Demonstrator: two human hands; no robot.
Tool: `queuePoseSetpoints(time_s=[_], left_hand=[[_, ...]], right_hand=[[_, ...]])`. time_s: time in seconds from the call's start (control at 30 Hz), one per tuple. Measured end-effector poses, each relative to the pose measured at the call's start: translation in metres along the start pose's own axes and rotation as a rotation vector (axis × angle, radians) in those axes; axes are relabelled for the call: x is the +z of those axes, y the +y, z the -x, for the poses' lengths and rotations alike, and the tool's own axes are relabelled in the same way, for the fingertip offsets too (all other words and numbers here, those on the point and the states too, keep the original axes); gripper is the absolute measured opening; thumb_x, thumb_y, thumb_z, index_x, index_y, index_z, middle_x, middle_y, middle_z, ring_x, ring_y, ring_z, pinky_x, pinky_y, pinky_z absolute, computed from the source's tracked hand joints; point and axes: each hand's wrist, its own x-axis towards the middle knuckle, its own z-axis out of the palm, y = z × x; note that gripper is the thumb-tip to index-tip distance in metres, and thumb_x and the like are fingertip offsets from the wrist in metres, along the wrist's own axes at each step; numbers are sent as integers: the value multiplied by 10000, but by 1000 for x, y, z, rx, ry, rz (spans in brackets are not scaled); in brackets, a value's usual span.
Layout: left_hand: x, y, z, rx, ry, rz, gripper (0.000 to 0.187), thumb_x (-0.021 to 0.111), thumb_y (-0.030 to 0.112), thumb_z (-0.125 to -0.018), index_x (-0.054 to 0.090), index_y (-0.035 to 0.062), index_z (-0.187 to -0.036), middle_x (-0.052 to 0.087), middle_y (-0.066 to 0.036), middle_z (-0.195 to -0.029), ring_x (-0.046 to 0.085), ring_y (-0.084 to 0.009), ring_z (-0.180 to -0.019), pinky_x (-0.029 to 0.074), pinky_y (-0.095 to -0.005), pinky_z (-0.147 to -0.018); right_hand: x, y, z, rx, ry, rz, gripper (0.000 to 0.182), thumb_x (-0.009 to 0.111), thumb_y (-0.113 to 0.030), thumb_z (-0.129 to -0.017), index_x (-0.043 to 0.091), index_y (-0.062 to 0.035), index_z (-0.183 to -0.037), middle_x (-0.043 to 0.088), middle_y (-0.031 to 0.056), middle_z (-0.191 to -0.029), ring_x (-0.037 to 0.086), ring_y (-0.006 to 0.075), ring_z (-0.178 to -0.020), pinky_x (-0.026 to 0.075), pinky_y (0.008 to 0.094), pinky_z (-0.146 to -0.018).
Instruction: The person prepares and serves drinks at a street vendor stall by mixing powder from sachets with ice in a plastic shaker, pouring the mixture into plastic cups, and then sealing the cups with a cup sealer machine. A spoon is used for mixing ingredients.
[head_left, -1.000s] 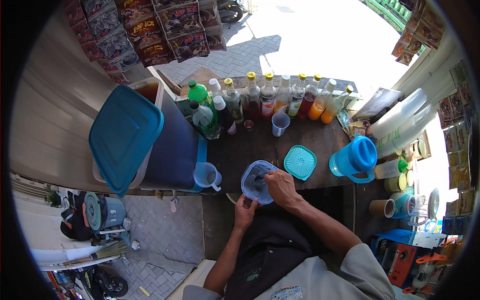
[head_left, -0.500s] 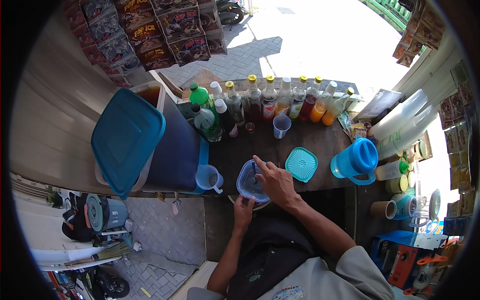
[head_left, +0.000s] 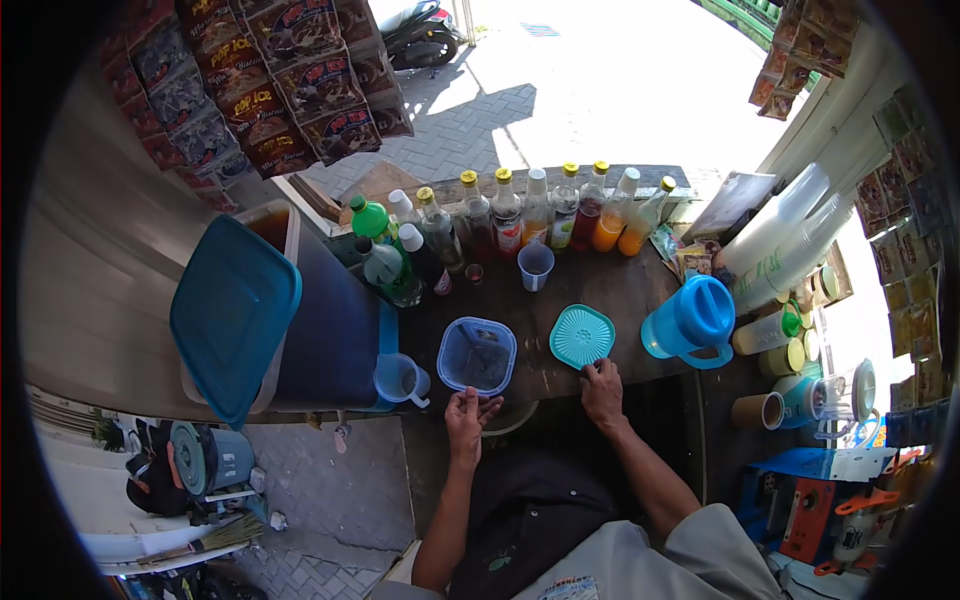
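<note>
A clear bluish square plastic container (head_left: 477, 357) stands uncovered near the counter's front edge, with something translucent in its bottom. My left hand (head_left: 466, 425) is at its front side, fingertips against or just beside the wall, fingers slightly apart. To the right, a turquoise ribbed lid (head_left: 582, 336) lies on the counter. My right hand (head_left: 602, 395) pinches this lid at its front edge, thumb and fingers together. Left of the container is a clear measuring jug (head_left: 402, 379) with a handle.
Several syrup bottles (head_left: 507, 212) line the counter's back, with a plastic cup (head_left: 535, 265) before them. A large drink tub (head_left: 335, 310) with a blue lid (head_left: 237, 315) stands left. On the right are a blue pitcher (head_left: 688, 320) and stacked cups (head_left: 775, 250). Sachets (head_left: 285, 80) hang above.
My right hand has left the container and moved right to the turquoise lid's front edge. My left hand has slid down a little at the container's front. The view has shifted slightly.
</note>
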Motion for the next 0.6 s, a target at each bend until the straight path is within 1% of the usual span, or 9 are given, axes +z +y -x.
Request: queuePoseSetpoints(time_s=[0.07, 0.13, 0.23, 0.27, 0.3, 0.37, 0.47, 0.53, 0.6], left_hand=[[-6, -7, 7, -62, 8, 3, 229, 572, 234, -942, 519, 11, -931, 608, -88, -877, 671, -184, -825, 568, -269, -694], [-16, -18, 13, -292, -25, -258, 250, 575, 260, -940, 540, 16, -985, 615, -80, -895, 665, -189, -851, 564, -297, -704], [-28, -30, 26, -330, -161, -430, 282, 597, 291, -928, 553, 14, -952, 612, -61, -882, 659, -149, -823, 531, -236, -657], [-45, -38, 25, -395, -238, -427, 157, 556, 111, -912, 570, 0, -1021, 612, -67, -951, 641, -155, -895, 529, -278, -746], [-57, -37, 27, -393, -229, -421, 157, 556, 111, -912, 570, 0, -1021, 612, -67, -951, 641, -155, -895, 529, -278, -746], [-76, -34, 29, -195, -749, -416, 333, 416, -54, -789, 576, -9, -1077, 614, -88, -1012, 615, -174, -991, 498, -320, -858], [-73, -27, 40, -310, -514, -367, 514, 308, -87, -661, 592, -13, -1084, 614, -103, -1059, 586, -180, -1051, 456, -334, -923], [-58, -8, 47, -249, -421, -417, 460, 328, -95, -693, 596, -16, -1059, 613, -108, -1071, 591, -180, -1041, 463, -327, -905], [-43, 7, 47, -178, -329, -466, 407, 348, -103, -725, 599, -20, -1034, 611, -113, -1083, 596, -179, -1031, 470, -320, -888]], right_hand=[[5, 3, -2, 34, 13, 2, 199, 712, -97, -716, 628, -35, -885, 537, 133, -1008, 527, 307, -944, 458, 414, -783], [5, 7, -6, 46, -25, 18, 194, 703, -99, -725, 616, -40, -888, 536, 133, -1009, 524, 310, -941, 448, 414, -788], [-1, 3, -15, 39, -29, 73, 177, 673, -96, -757, 595, -47, -909, 537, 137, -1015, 520, 316, -948, 425, 417, -803], [-8, -3, -19, 24, 10, 112, 165, 651, -92, -780, 584, -49, -925, 539, 142, -1021, 520, 318, -958, 413, 422, -814], [-20, -14, -25, 15, 5, 111, 165, 651, -92, -780, 584, -49, -925, 539, 142, -1021, 520, 318, -958, 413, 422, -814], [-49, -42, -37, -41, 272, -42, 144, 598, -106, -832, 564, -55, -962, 550, 137, -1018, 513, 305, -1012, 392, 423, -818], [-101, -81, -57, 70, 250, -232, 128, 499, -139, -923, 545, -34, -980, 609, 155, -892, 585, 310, -869, 410, 418, -780], [-119, -95, -69, 138, 285, -366, 209, 443, -169, -969, 565, -2, -947, 634, 193, -764, 616, 349, -674, 446, 431, -701], [-112, -99, -77, 189, 248, -484, 226, 454, -181, -968, 575, 8, -938, 635, 199, -767, 625, 350, -692, 455, 433, -676]])
